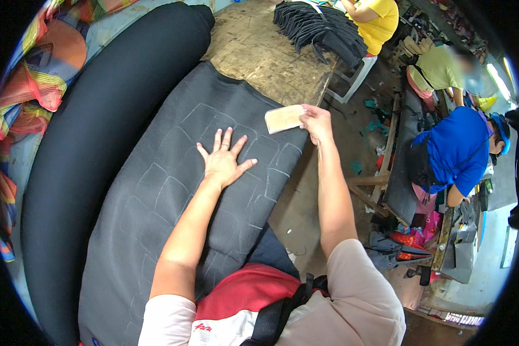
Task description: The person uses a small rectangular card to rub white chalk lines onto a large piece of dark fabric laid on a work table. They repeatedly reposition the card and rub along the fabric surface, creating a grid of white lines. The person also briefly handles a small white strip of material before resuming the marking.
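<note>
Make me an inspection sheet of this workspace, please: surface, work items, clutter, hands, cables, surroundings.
Surface: scuffed wooden tabletop, partly covered.
Work items: pale-marked dark fabric; pale rectangular piece at its upper right edge.
Clutter: heaped black strips at the far end; teal scraps on the floor.
Hands: left hand spread on the fabric; right hand pinching the pale piece.
Cables: nothing seen.
Surroundings: thick black roll left of the fabric; people in blue and yellow tops nearby.

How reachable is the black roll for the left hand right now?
Likely yes: the left hand lies flat, holding nothing, and only the white-marked dark fabric lies between it and the black roll.
</note>
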Motion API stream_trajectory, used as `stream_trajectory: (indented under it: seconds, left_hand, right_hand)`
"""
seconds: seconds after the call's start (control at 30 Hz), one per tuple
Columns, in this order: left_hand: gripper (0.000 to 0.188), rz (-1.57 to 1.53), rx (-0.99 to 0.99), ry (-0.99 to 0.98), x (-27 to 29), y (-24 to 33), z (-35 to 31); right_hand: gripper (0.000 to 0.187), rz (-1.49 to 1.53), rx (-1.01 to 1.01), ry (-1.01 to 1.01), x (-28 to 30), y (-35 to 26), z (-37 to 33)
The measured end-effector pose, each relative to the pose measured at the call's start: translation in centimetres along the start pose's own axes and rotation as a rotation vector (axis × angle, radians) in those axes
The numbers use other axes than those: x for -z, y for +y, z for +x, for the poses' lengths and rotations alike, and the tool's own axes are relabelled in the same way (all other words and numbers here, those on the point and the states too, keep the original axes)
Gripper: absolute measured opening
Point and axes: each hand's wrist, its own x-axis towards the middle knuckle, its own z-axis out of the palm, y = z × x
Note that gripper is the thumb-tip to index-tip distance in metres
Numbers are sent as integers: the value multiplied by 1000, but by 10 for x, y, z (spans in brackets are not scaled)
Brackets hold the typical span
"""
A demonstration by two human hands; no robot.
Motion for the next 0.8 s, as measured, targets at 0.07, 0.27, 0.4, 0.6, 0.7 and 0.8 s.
stream_trajectory:
  seconds: [0.07, 0.27, 0.4, 0.6, 0.7, 0.8]
  left_hand:
    - [73, 28, 65, -5, 5, -7, 5]
    - [73, 32, 140, 42, 7, -34, -5]
    - [73, 27, 204, 125, 14, -87, -46]
    - [70, -118, 272, 234, 46, -103, -67]
    - [13, -307, 7, 654, 43, -29, -112]
    - [16, -469, -408, 132, 30, 30, -167]
  right_hand:
    - [40, 261, -54, 234, -5, 1, -15]
    - [39, 230, 27, 102, -78, 34, -97]
    - [43, 182, 137, -75, -140, 49, -120]
    - [34, 113, 334, -10, -222, 54, -116]
    - [33, 158, 322, -61, -251, 50, -116]
    - [29, 247, 279, -133, -275, 49, -126]
